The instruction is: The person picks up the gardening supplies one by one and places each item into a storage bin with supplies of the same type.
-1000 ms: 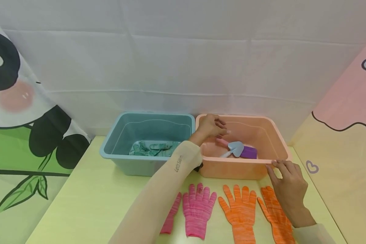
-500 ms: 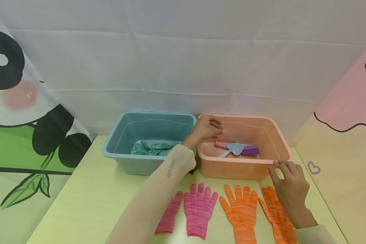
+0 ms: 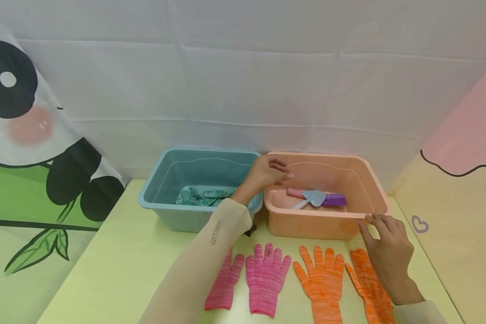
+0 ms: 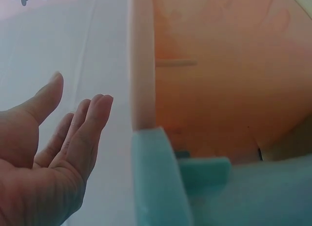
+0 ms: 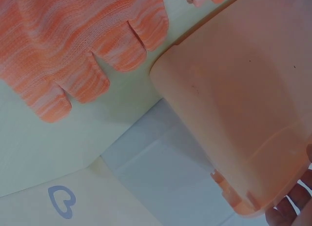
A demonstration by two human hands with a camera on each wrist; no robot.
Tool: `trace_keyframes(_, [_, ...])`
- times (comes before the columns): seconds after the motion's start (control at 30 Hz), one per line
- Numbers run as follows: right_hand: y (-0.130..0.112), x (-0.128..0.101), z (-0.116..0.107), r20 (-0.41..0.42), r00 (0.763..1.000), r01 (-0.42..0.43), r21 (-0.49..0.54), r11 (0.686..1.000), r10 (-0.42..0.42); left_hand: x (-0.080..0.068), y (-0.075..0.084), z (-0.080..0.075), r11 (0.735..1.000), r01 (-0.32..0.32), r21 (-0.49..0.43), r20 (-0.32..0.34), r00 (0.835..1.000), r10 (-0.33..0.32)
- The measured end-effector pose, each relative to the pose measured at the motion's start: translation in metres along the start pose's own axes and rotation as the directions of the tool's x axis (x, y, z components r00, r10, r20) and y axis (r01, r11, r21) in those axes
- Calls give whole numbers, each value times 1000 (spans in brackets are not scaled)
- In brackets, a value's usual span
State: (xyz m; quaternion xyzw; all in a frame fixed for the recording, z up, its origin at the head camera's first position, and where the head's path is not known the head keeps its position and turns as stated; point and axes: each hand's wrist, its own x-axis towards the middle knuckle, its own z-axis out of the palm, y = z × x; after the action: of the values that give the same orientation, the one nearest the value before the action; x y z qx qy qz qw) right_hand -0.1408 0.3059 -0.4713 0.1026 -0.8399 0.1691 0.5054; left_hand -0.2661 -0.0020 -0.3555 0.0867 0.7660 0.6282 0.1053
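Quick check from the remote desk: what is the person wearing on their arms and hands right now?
Both hands are bare, no gloves or rings visible. The left hand comes out of a long, snug cream sleeve with small dark lettering printed near the wrist and a dark strap or device under the cuff. The right hand shows a matching cream cuff at the frame's bottom edge.

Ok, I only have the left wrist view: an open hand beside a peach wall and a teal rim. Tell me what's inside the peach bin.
Observer: A small trowel lies in the peach bin, with a purple block beside it.
Operator: Now say where my right hand is.
Observer: The right hand has its fingertips on the peach bin's near right rim.
Operator: Give me the teal bin's contents.
Observer: Green gloves lie crumpled in the teal bin.
Operator: And the table in front.
Observer: Two pink gloves and two orange gloves lie flat there.
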Motion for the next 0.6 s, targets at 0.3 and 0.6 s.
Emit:
trace_keyframes(0.3, [1,-1,1,-3,1000,-1,-3,1000,1,-12,-7,-10,997,-37,61,-43,998,40])
trace_keyframes(0.6, [0,-1,2,1,1000,-6,-1,1000,6,-25,-13,-23,997,-66,48,-57,996,69])
